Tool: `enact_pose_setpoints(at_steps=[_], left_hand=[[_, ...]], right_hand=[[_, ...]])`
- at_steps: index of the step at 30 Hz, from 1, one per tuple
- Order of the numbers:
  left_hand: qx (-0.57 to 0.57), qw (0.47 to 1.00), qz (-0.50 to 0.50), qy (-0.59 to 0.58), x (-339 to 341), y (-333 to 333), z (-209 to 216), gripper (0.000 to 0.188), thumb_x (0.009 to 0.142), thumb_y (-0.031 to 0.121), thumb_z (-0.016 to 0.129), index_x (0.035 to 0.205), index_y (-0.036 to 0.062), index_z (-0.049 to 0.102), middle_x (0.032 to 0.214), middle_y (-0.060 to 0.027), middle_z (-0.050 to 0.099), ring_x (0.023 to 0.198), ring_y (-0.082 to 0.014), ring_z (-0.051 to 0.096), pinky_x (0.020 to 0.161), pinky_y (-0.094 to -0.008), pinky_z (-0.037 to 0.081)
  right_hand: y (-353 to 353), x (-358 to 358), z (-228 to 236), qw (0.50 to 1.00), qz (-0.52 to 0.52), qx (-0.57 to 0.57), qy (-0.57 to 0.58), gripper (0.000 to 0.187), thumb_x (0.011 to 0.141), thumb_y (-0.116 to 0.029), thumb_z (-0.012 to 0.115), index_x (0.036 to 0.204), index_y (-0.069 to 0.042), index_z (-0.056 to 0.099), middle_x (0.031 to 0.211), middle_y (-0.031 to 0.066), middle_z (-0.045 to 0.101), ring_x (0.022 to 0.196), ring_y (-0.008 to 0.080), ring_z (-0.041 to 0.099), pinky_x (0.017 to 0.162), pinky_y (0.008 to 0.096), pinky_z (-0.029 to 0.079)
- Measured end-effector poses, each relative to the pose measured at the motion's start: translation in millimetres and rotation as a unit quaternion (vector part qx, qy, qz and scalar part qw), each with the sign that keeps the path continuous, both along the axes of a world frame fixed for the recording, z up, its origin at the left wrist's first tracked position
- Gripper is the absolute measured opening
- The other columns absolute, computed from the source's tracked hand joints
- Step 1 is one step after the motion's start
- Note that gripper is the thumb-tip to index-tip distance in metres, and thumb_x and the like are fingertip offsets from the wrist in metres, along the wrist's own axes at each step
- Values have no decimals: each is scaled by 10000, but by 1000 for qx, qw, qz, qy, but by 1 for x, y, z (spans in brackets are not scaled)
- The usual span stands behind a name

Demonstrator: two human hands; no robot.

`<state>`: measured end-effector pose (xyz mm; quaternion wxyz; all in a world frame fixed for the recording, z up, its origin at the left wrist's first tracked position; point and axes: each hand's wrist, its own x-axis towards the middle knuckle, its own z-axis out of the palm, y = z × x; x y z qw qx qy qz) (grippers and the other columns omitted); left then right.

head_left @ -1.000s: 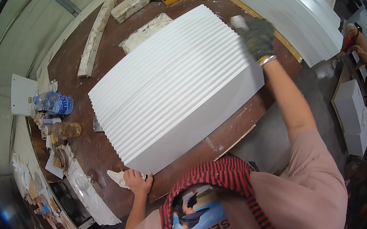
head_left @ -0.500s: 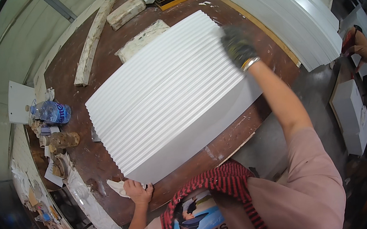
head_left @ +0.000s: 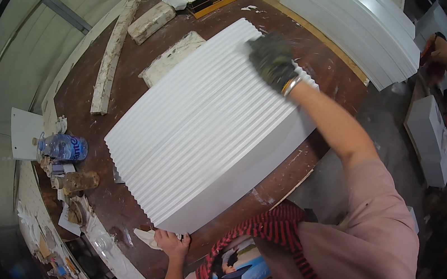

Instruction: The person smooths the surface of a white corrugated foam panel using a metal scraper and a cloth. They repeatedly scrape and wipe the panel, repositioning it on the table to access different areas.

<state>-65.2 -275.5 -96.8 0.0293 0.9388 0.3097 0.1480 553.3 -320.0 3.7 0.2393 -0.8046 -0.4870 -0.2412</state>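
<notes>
A white block with a ribbed top (head_left: 198, 120) and a smooth near side lies slanted across the brown table. My right hand (head_left: 273, 64), in a dark glove with a bracelet at the wrist, is on or just over the ribs near the far right end. Motion smears its fingers, so whether it holds anything is hidden. My bare left hand (head_left: 173, 243) is closed at the block's near left corner. A crumpled white cloth (head_left: 147, 238) sticks out from beside its fingers.
Beyond the block lie a flat plaster-smeared slab (head_left: 176, 56), a short block (head_left: 151, 22) and a long bar (head_left: 112, 64). A black and yellow box (head_left: 212, 1) stands farther back. Plastic bottles (head_left: 63, 147) line the left; stacked white panels (head_left: 343, 16) stand right. Another person (head_left: 442, 62) is at far right.
My right hand has swept left along the ribbed top, off the far right edge. My left hand stays at the near corner. The view has shifted slightly.
</notes>
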Motion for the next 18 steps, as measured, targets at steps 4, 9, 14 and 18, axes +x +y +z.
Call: enact_pose_setpoints(at_steps=[4, 9, 14, 18], left_hand=[[-22, 1000, 12, 6, -3, 0, -2, 609, 807, 535, 657, 1067, -12, 591, 1073, -214, 552, 966, -444, 511, 830, -561, 409], [-15, 1000, 8, 14, -4, 0, -3, 611, 811, 543, 656, 1057, -12, 589, 1068, -214, 555, 967, -448, 510, 818, -564, 407], [7, 1000, -6, 2, -1, 2, -1, 617, 821, 556, 642, 1051, -14, 587, 1066, -217, 559, 967, -451, 512, 813, -566, 408], [-9, 1000, 8, 7, -3, 0, -2, 606, 812, 530, 656, 1074, -12, 590, 1087, -218, 562, 982, -452, 514, 823, -567, 407]], right_hand=[[-35, 77, 33, 980, -173, -92, 45, 291, 953, -347, 616, 948, -92, 756, 897, 140, 737, 840, 346, 673, 831, 474, 481], [-38, -19, 26, 931, 166, 103, 307, 213, 936, -234, 644, 1085, -107, 728, 889, 87, 710, 866, 249, 658, 911, 429, 476], [-60, -54, 2, 988, 144, -44, 45, 172, 911, -246, 643, 1003, -112, 698, 862, 59, 664, 878, 265, 634, 1008, 467, 445], [-85, 36, 36, 980, -61, -90, 165, 261, 853, -245, 695, 1055, -82, 716, 964, 109, 709, 911, 321, 653, 898, 463, 484]])
